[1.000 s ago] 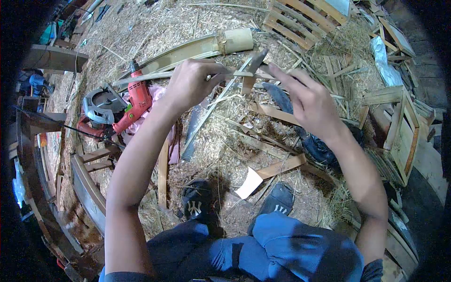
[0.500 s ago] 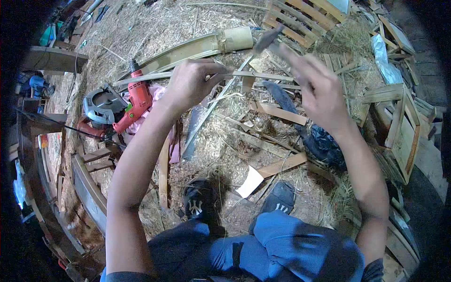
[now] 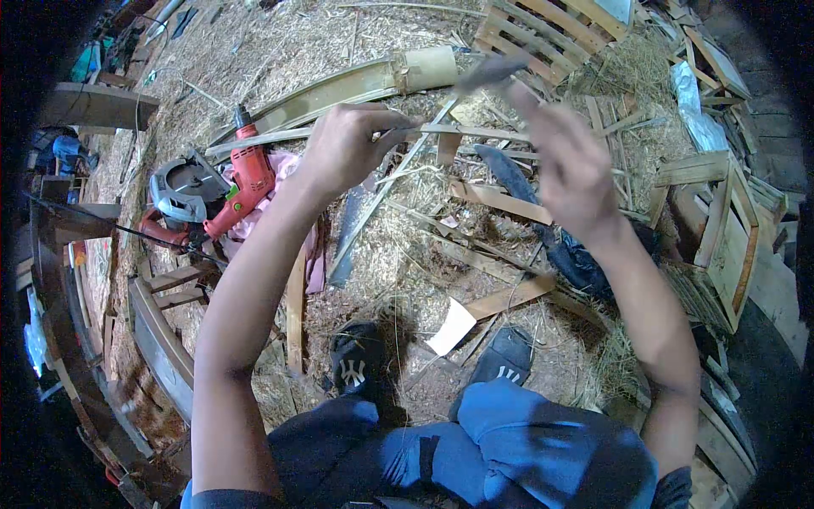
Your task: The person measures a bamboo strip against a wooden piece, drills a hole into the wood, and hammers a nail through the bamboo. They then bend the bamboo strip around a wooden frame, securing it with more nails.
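My left hand (image 3: pixel 349 151) is closed, with thumb and forefinger pinched at a thin wooden strip (image 3: pixel 479 131) that runs crosswise behind the hand. Anything small between those fingertips is hidden. A short wooden block (image 3: pixel 448 149) sits just under the strip, right of the pinch. My right hand (image 3: pixel 577 174) is wrapped round the handle of a hammer, smeared by motion. The dark hammer head (image 3: pixel 492 75) is raised above and beyond the strip. Another narrow strip (image 3: pixel 392 182) slants under the left fingertips.
A red drill (image 3: pixel 248 174) and a circular saw (image 3: pixel 188 188) lie at left on pink cloth. A curved bamboo piece (image 3: pixel 331 100) lies beyond. Wood scraps and a white piece (image 3: pixel 452 327) litter the straw-covered ground. A slatted wooden frame (image 3: pixel 543 38) and a wooden box (image 3: pixel 729 246) stand at right.
My right hand has moved slightly down, and the hammer head has swung to a flatter angle. My left hand and the strip stay almost in place.
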Available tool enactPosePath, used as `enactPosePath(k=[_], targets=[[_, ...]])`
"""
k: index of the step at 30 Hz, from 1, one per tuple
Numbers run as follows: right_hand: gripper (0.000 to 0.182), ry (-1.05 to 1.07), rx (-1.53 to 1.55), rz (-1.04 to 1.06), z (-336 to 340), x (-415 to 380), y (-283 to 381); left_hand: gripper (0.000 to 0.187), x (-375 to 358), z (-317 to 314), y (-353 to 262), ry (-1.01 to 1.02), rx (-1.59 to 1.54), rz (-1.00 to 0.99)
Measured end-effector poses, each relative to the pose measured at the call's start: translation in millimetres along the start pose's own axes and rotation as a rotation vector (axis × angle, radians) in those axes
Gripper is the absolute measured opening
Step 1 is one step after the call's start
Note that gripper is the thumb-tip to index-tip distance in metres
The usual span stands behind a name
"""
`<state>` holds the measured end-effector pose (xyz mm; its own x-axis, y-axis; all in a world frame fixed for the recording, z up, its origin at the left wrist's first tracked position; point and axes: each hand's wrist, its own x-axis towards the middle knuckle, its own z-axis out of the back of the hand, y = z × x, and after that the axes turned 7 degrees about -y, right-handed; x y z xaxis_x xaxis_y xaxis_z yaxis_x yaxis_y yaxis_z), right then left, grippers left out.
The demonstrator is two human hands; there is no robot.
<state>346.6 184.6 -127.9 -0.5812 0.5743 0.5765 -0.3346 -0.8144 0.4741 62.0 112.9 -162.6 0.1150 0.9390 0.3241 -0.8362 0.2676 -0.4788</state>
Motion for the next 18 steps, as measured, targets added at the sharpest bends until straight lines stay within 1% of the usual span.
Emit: enactPosePath(k=[2, 4, 6, 7, 9, 10, 12, 13, 17, 18], targets=[[0.061, 0.152, -0.042, -0.022, -11, -15, -4, 0.021, 1, 0, -1, -0.007, -0.016, 0.007], [0.06, 0.166, -0.039, -0.037, -9, -11, -10, 0.02, -1, 1, -2, 0.009, 0.016, 0.004], [0.063, 0.087, 0.034, -0.033, -2, -5, -10, 0.02, -2, 0, 0, 0.013, -0.004, 0.021], [0.063, 0.088, 0.037, -0.036, 0, -2, -8, 0.019, -2, -1, 1, 0.013, -0.025, 0.037], [0.066, -0.059, -0.042, -0.068, 5, 1, -3, 0.019, -3, -4, 5, 0.006, -0.029, 0.027], [0.066, -0.058, -0.044, -0.065, 3, -3, -3, 0.02, -2, -5, 5, -0.003, -0.03, 0.012], [0.065, 0.179, -0.125, 0.103, -9, -16, -6, 0.019, -2, -4, 3, 0.007, -0.014, 0.016], [0.066, 0.141, -0.073, 0.063, -14, -20, -5, 0.019, -1, -3, 2, 0.02, 0.004, 0.022], [0.062, 0.132, -0.028, -0.016, -3, -8, -5, 0.019, -4, -5, 4, 0.009, -0.029, 0.047], [0.059, 0.002, 0.006, -0.019, 0, -3, -4, 0.02, -3, -5, 3, 0.013, -0.017, 0.04]])
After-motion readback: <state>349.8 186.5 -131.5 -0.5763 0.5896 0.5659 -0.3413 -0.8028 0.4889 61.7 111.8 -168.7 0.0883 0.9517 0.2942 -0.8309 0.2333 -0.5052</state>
